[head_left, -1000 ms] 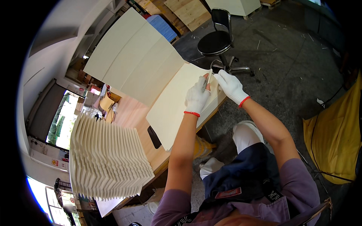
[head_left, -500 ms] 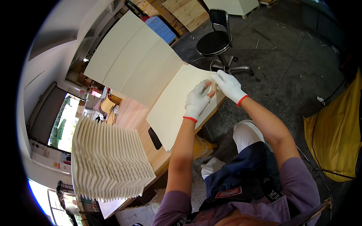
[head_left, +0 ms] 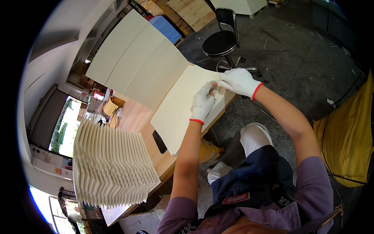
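A large cream sheet [head_left: 177, 107] of card-like material lies flat on the wooden table in front of me. My left hand [head_left: 202, 102], in a white glove with bare thumb and fingertip, rests over the sheet's near right part, fingers curled together. My right hand [head_left: 239, 82], also gloved in white with a red cuff, is closed at the sheet's right corner, its fingertips meeting those of the left. Between and below the fingers shows a small pale, partly see-through piece [head_left: 220, 92]; its kind cannot be made out.
Behind the sheet stands a tall creased cream panel [head_left: 134, 64]. A high stack of folded cream sheets [head_left: 115, 167] fills the table's left end, with a dark flat object [head_left: 159, 142] beside it. A black swivel chair [head_left: 221, 42] stands beyond; yellow sheeting [head_left: 344, 132] hangs at right.
My right hand has turned flatter, its forearm swinging outward to the right, while its fingertips stay at the corner. The left hand's thumb and fingers have drawn closer together.
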The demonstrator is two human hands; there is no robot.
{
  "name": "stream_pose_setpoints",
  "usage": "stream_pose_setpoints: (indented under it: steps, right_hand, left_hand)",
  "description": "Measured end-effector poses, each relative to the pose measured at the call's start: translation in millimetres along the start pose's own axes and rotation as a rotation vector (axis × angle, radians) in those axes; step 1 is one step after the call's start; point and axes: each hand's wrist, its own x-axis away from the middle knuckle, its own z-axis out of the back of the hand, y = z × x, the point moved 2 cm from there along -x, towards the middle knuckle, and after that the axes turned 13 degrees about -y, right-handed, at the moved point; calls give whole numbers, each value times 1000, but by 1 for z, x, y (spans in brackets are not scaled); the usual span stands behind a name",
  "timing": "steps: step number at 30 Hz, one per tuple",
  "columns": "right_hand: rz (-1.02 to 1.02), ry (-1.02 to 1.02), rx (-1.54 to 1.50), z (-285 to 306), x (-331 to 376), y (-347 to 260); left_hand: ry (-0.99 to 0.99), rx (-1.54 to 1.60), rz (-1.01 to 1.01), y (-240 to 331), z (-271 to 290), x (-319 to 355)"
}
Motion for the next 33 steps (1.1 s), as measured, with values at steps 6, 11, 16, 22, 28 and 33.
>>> stream_pose_setpoints:
  steps: [6, 11, 16, 22, 28, 33]
  right_hand:
    - [-272, 127, -588, -23, -2, -9]
    - [-307, 175, -840, -31, 2, -5]
    - [-311, 171, -891, -34, 3, -5]
    - [-303, 190, -859, -39, 2, -1]
    - [-306, 180, -840, -36, 4, -3]
    - [-318, 150, -675, -29, 6, -14]
  left_hand:
    - [-5, 56, 20, -8, -1, -2]
    - [-2, 152, -90, -17, -2, -3]
    - [-82, 100, -10, -4, -1, -1]
    - [-67, 91, -15, -5, -1, -3]
    - [-22, -12, -61, 3, -2, 0]
    - [96, -62, -5, 7, -3, 3]
